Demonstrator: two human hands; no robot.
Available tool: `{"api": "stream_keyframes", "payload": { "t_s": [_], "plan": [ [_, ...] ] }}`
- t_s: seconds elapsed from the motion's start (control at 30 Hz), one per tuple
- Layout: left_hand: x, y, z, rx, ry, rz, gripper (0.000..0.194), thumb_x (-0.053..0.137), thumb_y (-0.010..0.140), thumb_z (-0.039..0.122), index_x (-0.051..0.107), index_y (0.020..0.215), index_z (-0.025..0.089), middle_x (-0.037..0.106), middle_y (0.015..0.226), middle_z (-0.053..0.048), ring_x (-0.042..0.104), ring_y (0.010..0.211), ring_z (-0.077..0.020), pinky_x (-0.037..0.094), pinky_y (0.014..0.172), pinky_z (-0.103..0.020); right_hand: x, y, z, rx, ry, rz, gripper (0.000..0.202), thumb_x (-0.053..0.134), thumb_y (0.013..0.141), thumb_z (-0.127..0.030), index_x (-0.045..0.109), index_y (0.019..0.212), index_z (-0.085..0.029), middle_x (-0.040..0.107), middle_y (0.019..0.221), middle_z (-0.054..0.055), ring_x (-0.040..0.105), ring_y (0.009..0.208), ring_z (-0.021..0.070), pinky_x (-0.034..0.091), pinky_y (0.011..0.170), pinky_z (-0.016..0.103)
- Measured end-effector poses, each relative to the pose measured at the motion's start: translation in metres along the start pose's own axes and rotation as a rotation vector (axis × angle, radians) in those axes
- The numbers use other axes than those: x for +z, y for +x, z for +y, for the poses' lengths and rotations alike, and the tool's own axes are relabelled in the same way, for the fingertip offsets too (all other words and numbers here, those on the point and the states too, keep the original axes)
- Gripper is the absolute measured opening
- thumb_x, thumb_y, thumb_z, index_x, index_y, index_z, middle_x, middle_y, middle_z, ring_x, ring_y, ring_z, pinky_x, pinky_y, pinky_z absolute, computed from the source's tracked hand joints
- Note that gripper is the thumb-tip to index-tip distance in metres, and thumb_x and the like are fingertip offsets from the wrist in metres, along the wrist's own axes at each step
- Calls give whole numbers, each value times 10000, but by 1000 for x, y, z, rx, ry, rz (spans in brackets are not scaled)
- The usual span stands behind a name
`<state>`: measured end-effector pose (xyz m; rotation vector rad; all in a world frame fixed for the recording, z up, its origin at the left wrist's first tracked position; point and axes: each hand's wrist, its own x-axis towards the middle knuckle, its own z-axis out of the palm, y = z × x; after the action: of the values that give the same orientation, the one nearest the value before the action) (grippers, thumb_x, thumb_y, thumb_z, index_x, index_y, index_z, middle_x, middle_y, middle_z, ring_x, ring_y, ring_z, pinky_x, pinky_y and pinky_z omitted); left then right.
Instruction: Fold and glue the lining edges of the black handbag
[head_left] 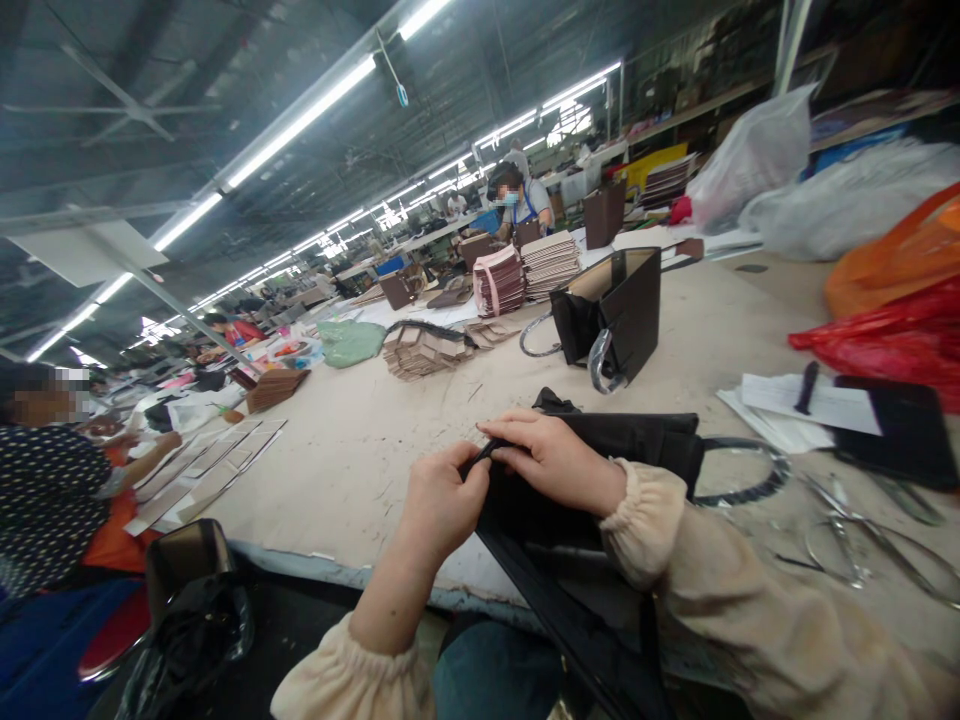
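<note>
A black handbag (637, 435) lies on the worktable in front of me, its plastic-wrapped handle (750, 490) looping out to the right. My left hand (446, 500) pinches a dark edge of the bag between thumb and fingers. Close against it, my right hand (551, 455) grips the same edge from the other side, palm down. Black fabric and a long black strap (555, 610) hang from the bag over the table's front edge toward my lap. What lies between my fingertips is mostly hidden.
Scissors (885, 540) lie at the right, by a dark tablet-like slab (922, 430) and papers. Another dark bag (630, 310) stands upright beyond my hands. Stacked panels (499, 282) and cut pieces (424, 350) sit farther back. A co-worker in a dotted top (49, 490) is at the left.
</note>
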<state>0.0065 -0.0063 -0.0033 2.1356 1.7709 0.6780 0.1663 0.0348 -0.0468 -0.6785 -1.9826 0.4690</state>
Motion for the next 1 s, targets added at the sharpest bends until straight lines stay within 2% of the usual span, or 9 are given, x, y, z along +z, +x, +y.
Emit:
{"api": "stream_keyframes", "payload": {
  "t_s": [0.23,0.4,0.53,0.77,1.0],
  "plan": [
    [-3,-3,-3,-9,-48,-80,249,455,703,146,673,819,182,604,624,33,523,597,-108,353,545,-194,0,-1,-1,0,5,4,297,525,836,-97,620,1111,-154,630,1032,92,575,976,174,468,894,331],
    [-2,-2,-3,-1,-33,-38,173,540,750,273,678,821,196,647,693,25,561,657,-116,375,597,-203,2,-1,0,3,5,15,301,526,832,-85,622,1110,-150,631,1029,88,573,976,170,467,893,313],
    [-2,0,-1,7,23,-19,242,532,789,366,692,769,186,655,666,4,553,630,-119,368,592,-212,5,-1,1,3,-3,24,291,535,827,-85,625,1102,-118,631,1027,105,568,977,176,464,896,310],
    [-3,0,3,-12,100,3,267,515,803,363,707,749,185,668,655,-9,554,600,-119,348,569,-213,5,-2,0,5,2,30,295,533,834,-99,621,1110,-152,627,1032,89,567,981,171,465,897,309],
    [-5,-1,3,-21,43,-38,209,540,779,310,714,827,203,695,730,-5,593,661,-133,378,609,-216,3,-4,1,-18,12,4,359,550,801,-66,591,1151,-137,606,1076,101,550,1019,178,451,926,326]
  ]
}}
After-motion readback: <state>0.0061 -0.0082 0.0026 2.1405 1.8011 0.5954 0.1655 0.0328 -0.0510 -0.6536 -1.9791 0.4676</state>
